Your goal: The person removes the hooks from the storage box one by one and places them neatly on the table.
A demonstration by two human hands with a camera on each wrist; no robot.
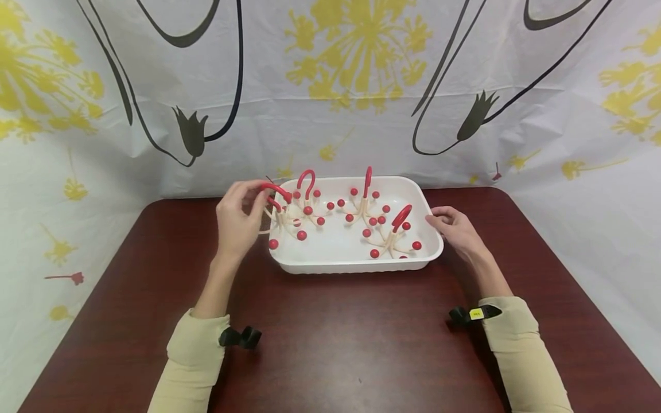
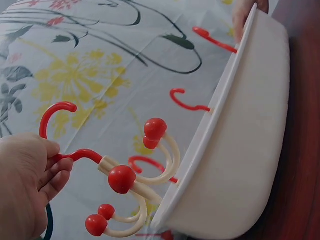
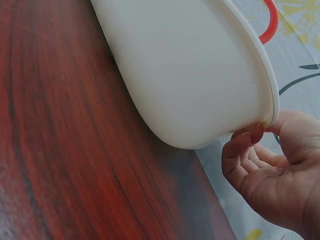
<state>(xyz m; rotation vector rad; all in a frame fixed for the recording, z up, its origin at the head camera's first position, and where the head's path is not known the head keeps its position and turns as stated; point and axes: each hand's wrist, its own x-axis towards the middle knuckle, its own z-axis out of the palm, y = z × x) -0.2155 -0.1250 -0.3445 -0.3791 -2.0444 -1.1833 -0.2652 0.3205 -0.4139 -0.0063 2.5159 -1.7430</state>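
Note:
A white rectangular tray [image 1: 330, 248] stands on the table. My left hand [image 1: 234, 221] grips the red hook of a multi-arm hook hanger [image 2: 91, 155], whose cream arms end in red balls. That hanger is over the tray's left edge; whether it touches the tray I cannot tell. Inside the tray stand three similar hangers: one at the back left [image 1: 308, 176], one at the back middle [image 1: 368, 182] and one at the front right [image 1: 401, 218]. At the tray's right end, my right hand [image 3: 280, 175] pinches the rim between thumb and fingers.
The dark red-brown wooden table [image 1: 330, 332] extends in front of the tray and to both sides. Behind it hangs a white sheet [image 1: 341, 132] printed with yellow flowers and dark stems. Black straps circle both sleeves, the left strap [image 1: 240, 337] and the right strap [image 1: 475, 314].

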